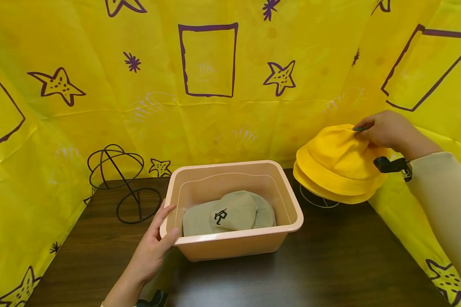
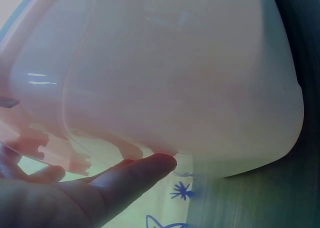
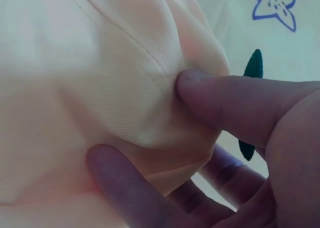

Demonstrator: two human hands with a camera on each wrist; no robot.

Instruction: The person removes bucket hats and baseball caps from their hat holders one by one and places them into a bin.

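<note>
My left hand (image 1: 150,251) grips the left rim of a peach plastic basin (image 1: 234,246), thumb at the near corner. In the left wrist view a finger lies against the basin's side. Inside the basin rests a khaki baseball cap (image 1: 234,214) with a black letter on its front; a second one seems tucked behind it. At the right, my right hand (image 1: 393,130) pinches the crown of a yellow bucket hat (image 1: 326,150), its cloth folded between thumb and fingers in the right wrist view. Another yellow brim (image 1: 332,194) shows beneath. A small green tab (image 3: 255,63) sticks out by the thumb.
A black wire hat stand (image 1: 132,192) stands bare at the left. The round base of another wire stand (image 1: 322,205) shows below the yellow hats. All sit on a dark wooden table (image 1: 311,268), enclosed by yellow patterned cloth (image 1: 215,123) behind and at the sides.
</note>
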